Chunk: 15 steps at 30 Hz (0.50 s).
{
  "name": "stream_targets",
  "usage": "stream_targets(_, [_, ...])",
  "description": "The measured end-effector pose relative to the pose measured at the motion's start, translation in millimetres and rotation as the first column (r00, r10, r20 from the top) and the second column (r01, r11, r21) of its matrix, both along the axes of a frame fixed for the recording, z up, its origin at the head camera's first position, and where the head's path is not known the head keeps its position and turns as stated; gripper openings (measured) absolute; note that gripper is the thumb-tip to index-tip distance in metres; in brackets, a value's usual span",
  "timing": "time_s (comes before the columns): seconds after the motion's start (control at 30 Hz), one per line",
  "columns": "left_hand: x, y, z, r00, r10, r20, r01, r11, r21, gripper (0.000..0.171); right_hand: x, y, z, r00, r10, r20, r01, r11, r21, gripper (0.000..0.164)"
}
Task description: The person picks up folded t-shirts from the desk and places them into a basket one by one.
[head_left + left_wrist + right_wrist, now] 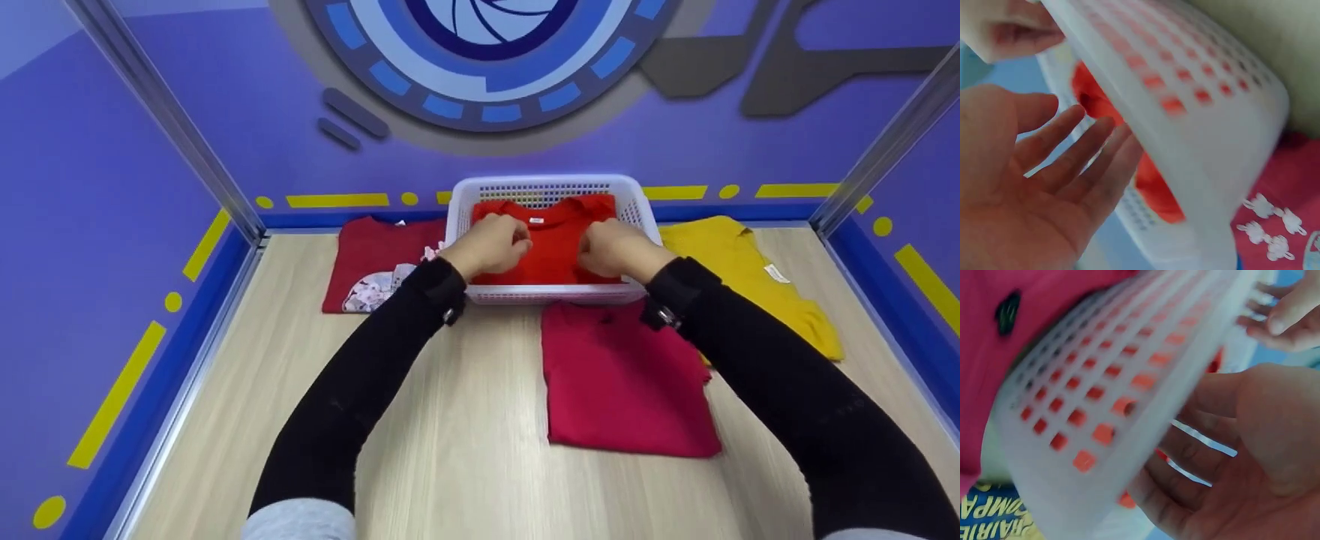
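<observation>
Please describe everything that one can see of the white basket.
The white basket looks like plastic: rectangular, round-cornered, with a rim and walls pierced by square holes. It stands upright on the table near the back wall, holding a bright red shirt. Left hand and right hand are at its opening; rim contact is unclear.

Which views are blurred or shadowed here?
Head: fairly clear, a soft shadow on the crimson shirt; left wrist: the basket looks smeared, its holes soft-edged; right wrist: basket edges also blur, though the yellow lettering is legible.

Head view bright, fairly even; soft shadow on crimson shirt (626, 382), lower right of center. Wrist views dimmer, basket (1216, 152) blurred.
</observation>
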<state>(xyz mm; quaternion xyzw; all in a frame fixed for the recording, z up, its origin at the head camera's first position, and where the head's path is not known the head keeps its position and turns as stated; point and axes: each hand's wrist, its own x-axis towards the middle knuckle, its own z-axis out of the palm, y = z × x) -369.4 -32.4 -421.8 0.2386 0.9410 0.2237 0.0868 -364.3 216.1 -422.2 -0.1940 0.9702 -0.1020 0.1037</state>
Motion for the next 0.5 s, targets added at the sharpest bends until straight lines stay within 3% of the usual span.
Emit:
stream_targets(0.17, [51.4, 9.0, 12.7, 0.985, -0.066, -0.159, 0.086, 0.989, 0.124, 0.024, 41.9, 10.6, 15.9, 0.996, 0.026, -0.091, -0.041, 0.986, -0.163, 0.033])
stream_targets(0.27, [85.9, 16.0, 14.6, 0.966, -0.132, -0.222, 0.162, 0.979, 0.123, 0.021, 69.5, 21.8, 21.6, 0.993, 0.036, -0.115, -0.058, 0.978, -0.199, 0.033])
stream_targets(0.37, [114.2, 23.8, 2.8, 0.944, -0.21, -0.253, 0.23, 0.972, 0.05, 0.018, 92.8, 33.9, 13.1, 0.994, 0.057, -0.092, -0.072, 0.983, -0.17, 0.027])
stream_targets(0.5, [133.5, 34.7, -33.5, 0.901, -0.314, -0.3, 0.278, 0.948, -0.156, 0.016, 114.6, 48.1, -14.6, 0.994, 0.101, -0.035, -0.102, 0.994, -0.046, 0.022])
